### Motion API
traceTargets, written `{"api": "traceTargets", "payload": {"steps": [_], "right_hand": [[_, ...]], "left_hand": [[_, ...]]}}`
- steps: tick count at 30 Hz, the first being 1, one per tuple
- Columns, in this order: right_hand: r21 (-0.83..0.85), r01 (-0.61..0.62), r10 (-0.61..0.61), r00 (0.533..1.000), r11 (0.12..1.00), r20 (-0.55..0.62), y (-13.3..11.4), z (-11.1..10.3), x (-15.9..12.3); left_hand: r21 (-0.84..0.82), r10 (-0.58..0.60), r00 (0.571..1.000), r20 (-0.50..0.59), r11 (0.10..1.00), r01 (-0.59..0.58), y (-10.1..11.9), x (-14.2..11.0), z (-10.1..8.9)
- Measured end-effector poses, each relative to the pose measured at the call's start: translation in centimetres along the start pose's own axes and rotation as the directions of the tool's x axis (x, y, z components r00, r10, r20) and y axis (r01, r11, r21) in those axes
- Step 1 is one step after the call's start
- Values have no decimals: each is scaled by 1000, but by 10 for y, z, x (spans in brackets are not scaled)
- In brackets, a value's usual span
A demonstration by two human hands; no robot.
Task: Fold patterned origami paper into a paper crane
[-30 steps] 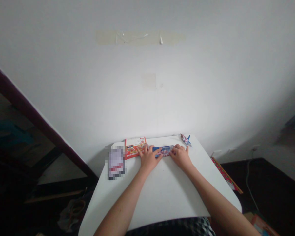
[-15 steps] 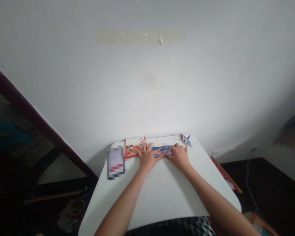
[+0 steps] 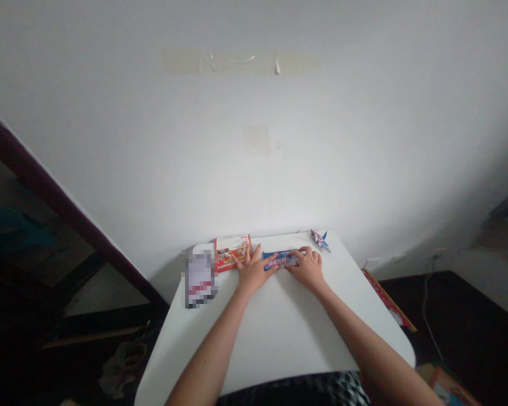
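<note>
A narrow strip of blue printed paper (image 3: pixel 281 259) lies flat near the far edge of the white table (image 3: pixel 279 332). My left hand (image 3: pixel 251 269) rests on its left end with fingers spread flat. Pressing on the strip's right end is my right hand (image 3: pixel 308 268), fingers stretched out over it. Both hands lie flat on the paper; neither grips it.
An orange printed sheet (image 3: pixel 232 251) lies left of the strip, with a blurred-out card (image 3: pixel 199 278) further left. A small folded paper crane (image 3: pixel 320 239) stands at the table's far right corner. A white wall rises just behind the table. Dark floor and clutter surround it.
My right hand has slid a little left along the strip, covering more of its right end. The left hand has shifted only slightly.
</note>
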State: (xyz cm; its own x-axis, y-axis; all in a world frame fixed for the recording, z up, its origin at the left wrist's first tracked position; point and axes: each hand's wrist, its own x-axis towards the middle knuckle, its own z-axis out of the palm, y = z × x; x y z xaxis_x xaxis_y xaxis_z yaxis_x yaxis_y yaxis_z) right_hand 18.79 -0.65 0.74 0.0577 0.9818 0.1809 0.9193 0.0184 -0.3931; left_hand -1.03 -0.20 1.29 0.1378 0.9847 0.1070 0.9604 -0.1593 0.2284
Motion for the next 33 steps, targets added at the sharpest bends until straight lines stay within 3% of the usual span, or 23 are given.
{"api": "traceTargets", "payload": {"steps": [6,14,21,33], "right_hand": [[11,8,-8,1000,1000,24,1,-1,0],[15,-13,12,999,1000,42,-2,-2,0],[-20,-4,4,1000,1000,31,-3,-2,-2],[-16,-6,6,999,1000,36,1,-2,0]], "left_hand": [[-1,-15,995,101,1000,15,-6,1,-7],[17,-26,990,137,1000,24,-11,0,-16],[37,-73,963,261,997,65,-19,2,-26],[46,-55,939,339,998,41,-25,4,-25]]}}
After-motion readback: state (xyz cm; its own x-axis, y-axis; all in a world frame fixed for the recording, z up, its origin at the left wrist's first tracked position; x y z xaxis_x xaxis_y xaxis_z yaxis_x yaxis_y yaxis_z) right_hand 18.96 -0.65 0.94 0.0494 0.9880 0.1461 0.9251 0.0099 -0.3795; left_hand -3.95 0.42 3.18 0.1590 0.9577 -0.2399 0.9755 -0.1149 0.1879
